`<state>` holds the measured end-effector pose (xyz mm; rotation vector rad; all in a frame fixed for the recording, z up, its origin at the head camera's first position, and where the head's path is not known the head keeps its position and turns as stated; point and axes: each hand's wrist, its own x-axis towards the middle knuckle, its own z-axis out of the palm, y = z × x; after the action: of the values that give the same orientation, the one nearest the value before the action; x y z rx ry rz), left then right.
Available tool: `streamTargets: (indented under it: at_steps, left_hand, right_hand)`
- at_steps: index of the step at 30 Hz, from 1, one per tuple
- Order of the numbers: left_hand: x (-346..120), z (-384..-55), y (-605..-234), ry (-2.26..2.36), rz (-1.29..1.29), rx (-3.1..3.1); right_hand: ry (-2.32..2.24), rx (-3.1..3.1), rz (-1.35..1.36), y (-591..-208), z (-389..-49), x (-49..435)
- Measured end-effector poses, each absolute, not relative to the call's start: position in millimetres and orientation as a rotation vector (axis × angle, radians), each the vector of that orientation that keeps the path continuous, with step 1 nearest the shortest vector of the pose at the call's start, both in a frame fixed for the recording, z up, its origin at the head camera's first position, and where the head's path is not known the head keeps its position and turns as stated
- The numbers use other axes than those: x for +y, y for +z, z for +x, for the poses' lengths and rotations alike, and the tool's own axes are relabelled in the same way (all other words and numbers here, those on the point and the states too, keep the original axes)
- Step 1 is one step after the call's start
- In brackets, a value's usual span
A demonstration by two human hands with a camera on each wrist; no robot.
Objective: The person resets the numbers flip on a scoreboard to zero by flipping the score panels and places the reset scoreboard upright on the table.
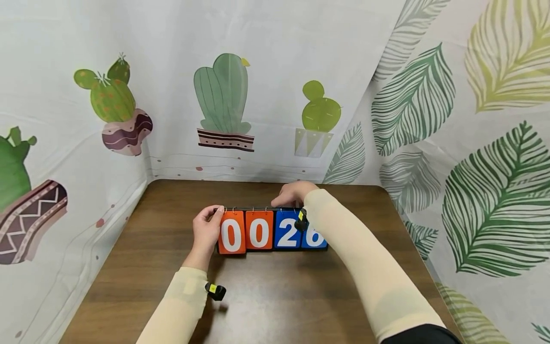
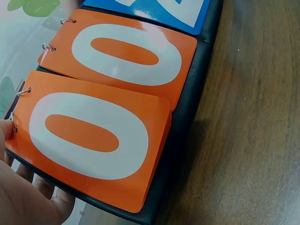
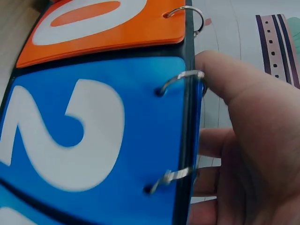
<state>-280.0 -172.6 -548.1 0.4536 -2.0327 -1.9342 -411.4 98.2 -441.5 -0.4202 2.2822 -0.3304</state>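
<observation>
A flip scoreboard (image 1: 259,229) leans on the wooden table, its number cards hung from metal rings along the top edge. Two orange cards (image 2: 89,136) read 0 and 0; two blue cards (image 3: 70,126) read 2 and 6, the 6 partly covered by the right forearm in the head view. My left hand (image 1: 207,229) grips the board's upper left corner, thumb in front and fingers behind. Behind the top edge, near the rings of the 2, is my right hand (image 3: 262,136). Its thumb lies beside a ring, and its fingertips pass out of sight behind the board.
The brown table (image 1: 275,296) spreads around the board. A white cloth (image 1: 275,28) printed with cacti and leaves hangs behind and beside it. Small black cameras (image 1: 216,291) are strapped to both wrists over pale sleeves.
</observation>
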Motion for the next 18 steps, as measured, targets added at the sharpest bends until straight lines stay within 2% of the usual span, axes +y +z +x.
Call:
streamTargets:
  at_steps: [18]
  left_hand:
    - [-172.5,-278.5,-543.8,-1.934,0.472,-2.051]
  right_hand:
    - [-0.34,2.392,-0.324,-437.0,-410.0,92.4]
